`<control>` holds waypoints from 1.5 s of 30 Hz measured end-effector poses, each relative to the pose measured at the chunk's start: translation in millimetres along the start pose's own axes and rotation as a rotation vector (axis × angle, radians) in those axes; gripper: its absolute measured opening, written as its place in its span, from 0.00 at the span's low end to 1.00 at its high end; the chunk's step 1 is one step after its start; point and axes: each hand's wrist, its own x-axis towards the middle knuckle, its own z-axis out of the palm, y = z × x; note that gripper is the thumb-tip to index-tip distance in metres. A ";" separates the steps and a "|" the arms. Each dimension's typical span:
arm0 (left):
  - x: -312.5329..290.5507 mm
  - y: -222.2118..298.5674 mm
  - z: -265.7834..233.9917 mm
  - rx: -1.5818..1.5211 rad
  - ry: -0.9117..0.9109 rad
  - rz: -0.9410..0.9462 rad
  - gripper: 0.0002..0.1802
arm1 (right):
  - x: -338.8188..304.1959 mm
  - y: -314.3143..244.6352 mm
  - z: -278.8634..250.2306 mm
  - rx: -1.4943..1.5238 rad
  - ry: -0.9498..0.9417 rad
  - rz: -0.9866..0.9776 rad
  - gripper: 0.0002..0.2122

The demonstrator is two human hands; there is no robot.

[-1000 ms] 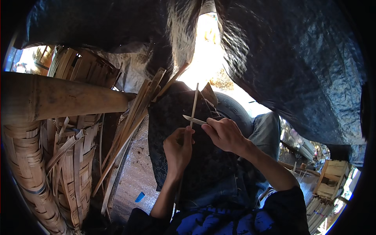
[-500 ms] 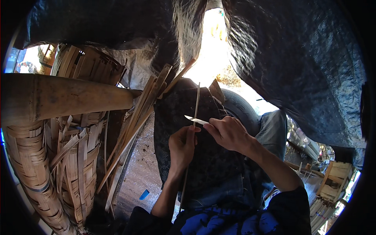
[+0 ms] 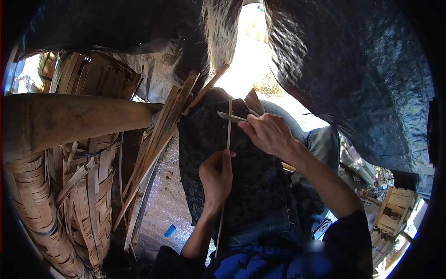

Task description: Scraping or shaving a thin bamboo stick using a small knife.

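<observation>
My left hand (image 3: 216, 177) pinches a thin bamboo strip (image 3: 229, 135) between thumb and forefinger. The strip runs lengthwise over a dark patterned cloth (image 3: 200, 153) on my lap, its far end past the knife and its lower end toward my body. In my right hand (image 3: 272, 135) is a knife (image 3: 228, 116), gripped with the blade pointing left. The blade lies across the strip near its far end, a short way beyond my left hand. The knife's handle is mostly hidden in my fingers.
A thick bamboo pole (image 3: 83, 118) juts in from the left above woven bamboo baskets (image 3: 35, 195). Split bamboo slats (image 3: 158, 135) lean left of my lap. Dark plastic sheeting (image 3: 348, 69) hangs overhead and right. A wooden crate (image 3: 395, 209) stands at the right.
My right hand and the knife have moved away from me along the strip, widening the gap to my left hand. The left hand stays nearly in place, still pinching the strip.
</observation>
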 end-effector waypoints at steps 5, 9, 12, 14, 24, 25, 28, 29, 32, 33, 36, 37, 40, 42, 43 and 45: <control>-10.8 3.2 4.8 -0.045 -0.021 0.032 0.12 | 24.2 60.4 5.3 -0.151 -0.021 0.126 0.19; -6.5 11.7 0.6 -0.114 -0.037 -0.038 0.12 | 30.1 66.1 -20.3 -0.048 0.010 0.360 0.20; 0.5 13.6 -3.8 -0.140 -0.023 -0.063 0.12 | 13.8 28.9 -34.7 0.290 -0.163 0.472 0.21; 0.3 12.1 -2.2 -0.082 -0.025 -0.036 0.12 | -12.1 7.3 -33.1 0.330 -0.061 0.322 0.19; 4.0 9.8 0.6 -0.039 -0.020 0.023 0.11 | -36.0 -33.6 -36.5 0.351 -0.037 0.114 0.20; 3.2 11.7 1.2 -0.051 -0.006 0.011 0.11 | -35.8 -33.0 -35.0 0.345 0.012 0.070 0.21; 0.2 8.1 2.5 -0.039 0.016 0.023 0.10 | -33.8 -29.1 -27.4 0.273 0.041 0.017 0.21; -0.5 5.8 2.6 -0.015 0.026 0.050 0.10 | -32.4 -28.3 -27.3 0.275 0.039 0.017 0.21; -0.4 2.6 4.0 -0.008 0.040 0.045 0.10 | -29.6 -28.0 -27.0 0.224 -0.126 0.054 0.21; -0.9 2.4 3.3 -0.008 0.040 0.042 0.10 | -28.2 -29.9 -25.6 0.201 -0.171 0.069 0.22; 1.1 2.7 2.9 -0.021 0.044 0.011 0.10 | -20.0 -33.4 -28.0 0.152 -0.259 0.104 0.23; 0.3 1.1 3.8 -0.027 0.054 0.016 0.10 | -17.6 -34.5 -28.9 0.134 -0.307 0.118 0.24; -2.8 1.8 6.8 -0.037 0.067 0.036 0.10 | -14.2 -30.4 -24.1 0.039 -0.274 0.130 0.24; -4.3 2.9 7.4 -0.043 0.066 0.054 0.10 | -6.8 -20.7 -22.2 0.043 -0.264 0.147 0.23; -4.7 3.1 7.2 -0.034 0.059 0.038 0.10 | -1.7 -15.1 -21.0 0.049 -0.255 0.164 0.22; -6.1 3.2 6.1 -0.026 0.053 0.029 0.10 | 10.6 -6.9 -17.6 0.030 -0.251 0.185 0.22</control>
